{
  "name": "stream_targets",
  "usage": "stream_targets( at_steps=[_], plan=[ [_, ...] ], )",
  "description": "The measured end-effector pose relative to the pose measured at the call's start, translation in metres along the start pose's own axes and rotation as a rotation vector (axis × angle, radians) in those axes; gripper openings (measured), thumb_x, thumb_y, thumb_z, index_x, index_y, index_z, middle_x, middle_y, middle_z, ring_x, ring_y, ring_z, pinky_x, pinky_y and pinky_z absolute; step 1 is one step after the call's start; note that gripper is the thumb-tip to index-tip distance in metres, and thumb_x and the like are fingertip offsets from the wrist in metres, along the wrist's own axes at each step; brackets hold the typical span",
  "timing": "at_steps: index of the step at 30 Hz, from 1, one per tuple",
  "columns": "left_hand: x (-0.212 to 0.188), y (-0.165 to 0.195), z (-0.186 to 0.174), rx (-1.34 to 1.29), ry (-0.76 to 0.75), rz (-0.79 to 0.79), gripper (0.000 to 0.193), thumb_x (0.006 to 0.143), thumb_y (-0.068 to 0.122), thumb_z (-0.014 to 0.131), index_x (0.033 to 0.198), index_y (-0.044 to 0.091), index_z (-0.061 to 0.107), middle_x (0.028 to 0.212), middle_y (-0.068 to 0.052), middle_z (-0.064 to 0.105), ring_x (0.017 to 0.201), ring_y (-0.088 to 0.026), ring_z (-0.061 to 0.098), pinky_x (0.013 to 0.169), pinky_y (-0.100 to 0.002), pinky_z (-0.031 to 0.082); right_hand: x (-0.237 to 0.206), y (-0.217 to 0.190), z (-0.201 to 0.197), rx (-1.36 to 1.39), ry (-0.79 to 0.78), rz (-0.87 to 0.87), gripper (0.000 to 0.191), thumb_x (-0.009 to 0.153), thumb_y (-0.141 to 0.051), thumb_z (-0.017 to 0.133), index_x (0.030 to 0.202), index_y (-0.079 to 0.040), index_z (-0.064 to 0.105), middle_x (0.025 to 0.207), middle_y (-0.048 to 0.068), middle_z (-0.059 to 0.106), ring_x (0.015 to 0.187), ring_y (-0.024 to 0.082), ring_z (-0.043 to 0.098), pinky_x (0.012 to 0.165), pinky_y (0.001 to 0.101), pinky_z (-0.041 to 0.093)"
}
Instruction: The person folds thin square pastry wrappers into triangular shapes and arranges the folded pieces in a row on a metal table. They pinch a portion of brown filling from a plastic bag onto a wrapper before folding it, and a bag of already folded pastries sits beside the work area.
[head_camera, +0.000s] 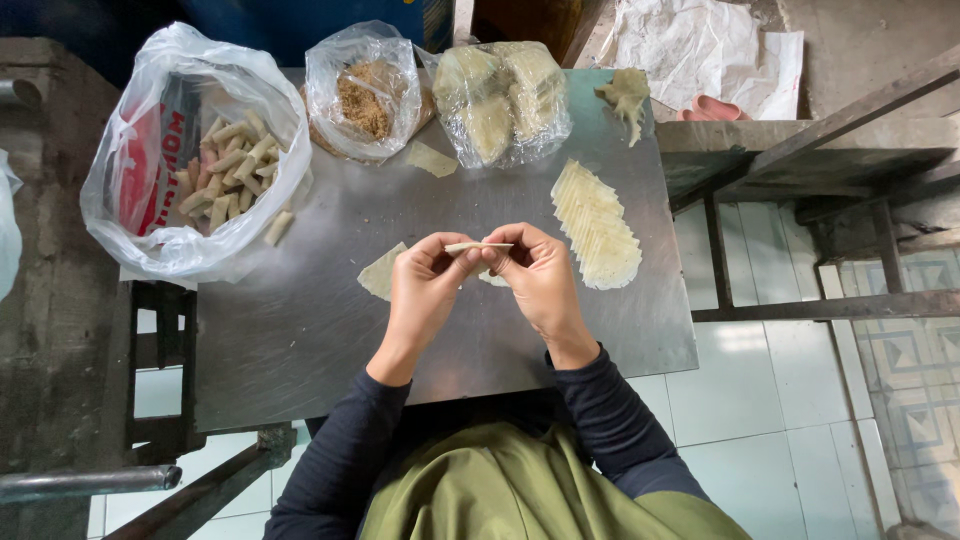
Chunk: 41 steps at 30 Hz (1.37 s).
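Three plastic bags (365, 95) are sitting on the metal table (330, 320). Two hands (425, 290) are showing, and one fanned row of wrappers (597, 225) is lying beside them

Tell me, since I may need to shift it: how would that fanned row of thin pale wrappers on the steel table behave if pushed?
The fanned wrappers look paper-thin and overlapped, so they would probably slide apart rather than move together. They seem floppy and light. The smooth steel table likely lets them slip.

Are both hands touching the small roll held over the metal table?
Touching: the head view shows left hand and right hand fingertips pinching the roll.
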<state>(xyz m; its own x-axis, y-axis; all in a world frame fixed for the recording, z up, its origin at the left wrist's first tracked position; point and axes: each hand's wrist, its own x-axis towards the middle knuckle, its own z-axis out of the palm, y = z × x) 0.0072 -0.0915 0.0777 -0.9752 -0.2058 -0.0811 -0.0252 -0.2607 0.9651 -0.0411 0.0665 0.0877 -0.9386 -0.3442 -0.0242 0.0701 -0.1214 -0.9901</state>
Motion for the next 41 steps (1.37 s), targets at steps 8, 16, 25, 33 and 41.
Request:
stream_targets(
  at_steps=[8, 16, 25, 33, 41],
  plan=[
    [-0.006, -0.011, -0.021, -0.35, -0.342, -0.101, 0.015, 0.103, 0.016, 0.067, 0.106, 0.001, 0.068, 0.096, 0.0, 0.069, 0.089, -0.007, 0.062, 0.081, -0.025, 0.05, -0.001, 0.0, -0.012, 0.476, -0.305, 0.259, 0.01, 0.095, -0.013, 0.074, 0.099, -0.006, 0.069, 0.095, 0.0, 0.07, 0.086, 0.01, 0.066, 0.079, 0.0285, 0.056],
    [-0.006, -0.005, -0.063, -0.401, -0.178, -0.11, 0.014, 0.103, 0.014, 0.066, 0.111, 0.003, 0.069, 0.099, -0.001, 0.069, 0.09, -0.01, 0.063, 0.081, -0.026, 0.052, 0.015, -0.01, -0.057, 0.362, -0.368, 0.114, 0.004, 0.101, -0.009, 0.069, 0.103, -0.006, 0.068, 0.09, 0.001, 0.064, 0.084, 0.011, 0.058, 0.078, 0.0273, 0.049],
    [-0.004, 0.038, -0.112, 0.639, -0.081, 0.013, 0.021, 0.093, 0.009, 0.069, 0.111, -0.001, 0.07, 0.089, -0.004, 0.075, 0.079, -0.008, 0.066, 0.073, -0.026, 0.054, 0.017, -0.005, -0.055, -0.591, -0.263, 0.211, 0.01, 0.091, -0.001, 0.066, 0.101, -0.001, 0.068, 0.082, 0.001, 0.066, 0.076, 0.009, 0.06, 0.07, 0.0267, 0.051],
    [-0.008, 0.051, -0.114, 0.744, -0.084, 0.048, 0.018, 0.096, 0.012, 0.068, 0.109, 0.0, 0.07, 0.089, -0.009, 0.068, 0.073, -0.015, 0.062, 0.067, -0.031, 0.051, 0.007, 0.0, -0.032, -0.919, -0.143, -0.086, 0.014, 0.085, -0.008, 0.075, 0.096, -0.002, 0.069, 0.088, 0.01, 0.067, 0.077, 0.022, 0.069, 0.071, 0.0332, 0.054],
    [-0.012, 0.077, -0.095, 0.667, -0.265, 0.001, 0.026, 0.088, 0.008, 0.07, 0.114, 0.004, 0.07, 0.091, -0.009, 0.076, 0.078, -0.015, 0.072, 0.071, -0.028, 0.056, 0.0, -0.006, 0.013, -0.507, -0.167, -0.135, 0.046, 0.087, -0.016, 0.08, 0.126, -0.005, 0.06, 0.109, 0.007, 0.066, 0.09, 0.021, 0.068, 0.078, 0.0333, 0.056]
  ],
)
